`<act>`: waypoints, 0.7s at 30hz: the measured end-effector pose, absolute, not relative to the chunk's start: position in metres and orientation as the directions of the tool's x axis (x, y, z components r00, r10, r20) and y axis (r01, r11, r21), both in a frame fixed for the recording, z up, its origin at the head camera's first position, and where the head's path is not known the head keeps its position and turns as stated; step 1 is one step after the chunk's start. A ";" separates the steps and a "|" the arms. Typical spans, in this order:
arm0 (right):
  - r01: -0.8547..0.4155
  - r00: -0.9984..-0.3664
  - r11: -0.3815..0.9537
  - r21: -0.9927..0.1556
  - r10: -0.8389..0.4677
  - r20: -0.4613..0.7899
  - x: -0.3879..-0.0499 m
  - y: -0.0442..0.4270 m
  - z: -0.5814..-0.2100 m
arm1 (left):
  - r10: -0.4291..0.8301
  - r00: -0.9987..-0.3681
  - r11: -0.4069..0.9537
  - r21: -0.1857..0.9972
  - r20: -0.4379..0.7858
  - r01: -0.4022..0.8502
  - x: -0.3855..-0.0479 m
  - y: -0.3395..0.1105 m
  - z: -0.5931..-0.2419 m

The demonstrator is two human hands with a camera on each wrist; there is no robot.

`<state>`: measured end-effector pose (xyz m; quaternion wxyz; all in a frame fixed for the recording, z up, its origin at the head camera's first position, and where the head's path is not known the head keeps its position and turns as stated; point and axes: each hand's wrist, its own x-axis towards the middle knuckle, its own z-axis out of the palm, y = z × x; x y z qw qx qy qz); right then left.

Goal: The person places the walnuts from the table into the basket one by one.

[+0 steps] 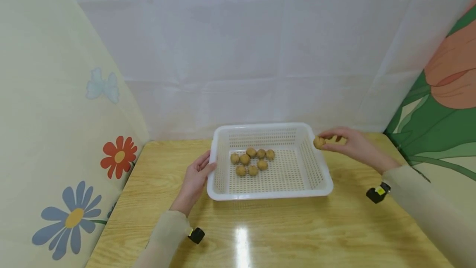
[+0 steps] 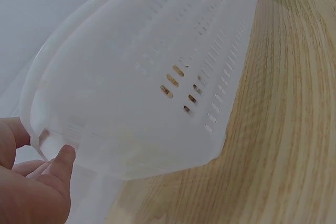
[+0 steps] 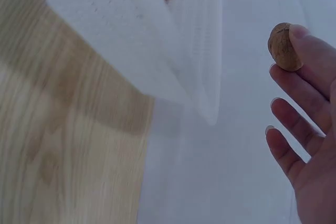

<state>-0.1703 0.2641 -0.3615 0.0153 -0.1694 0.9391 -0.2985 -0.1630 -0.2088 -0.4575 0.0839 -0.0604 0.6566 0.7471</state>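
A white plastic basket (image 1: 256,196) with slotted walls holds several walnuts (image 1: 262,165), mostly on the left half of its floor. My left hand (image 1: 195,178) grips the basket's left rim; in the left wrist view, the hand (image 2: 39,182) has the rim between thumb and fingers. Just beyond the right rim, my right hand (image 1: 347,143) pinches a single walnut (image 1: 319,142) between thumb and fingertips. The right wrist view shows this walnut (image 3: 283,47) held apart from the basket (image 3: 126,30), with the other fingers of the hand (image 3: 315,108) spread.
Under the basket is a wood-grain table (image 1: 297,235). A white sheet (image 1: 230,53) hangs along its back edge. Walls with painted flowers (image 1: 119,157) stand at the left and right sides. Each wrist carries a small black camera (image 1: 196,235).
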 end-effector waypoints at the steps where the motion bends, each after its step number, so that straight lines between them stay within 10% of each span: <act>1: -0.321 -0.937 0.757 -0.569 -0.342 0.073 -0.175 0.259 -0.362 | 0.048 -0.979 -0.122 0.971 -0.199 -0.203 -0.163 -0.209 -0.457; 21: -0.484 -0.790 0.610 -0.628 -0.612 0.014 -0.243 0.159 -0.384 | 0.056 -0.981 -0.098 0.977 -0.187 -0.192 -0.161 -0.210 -0.457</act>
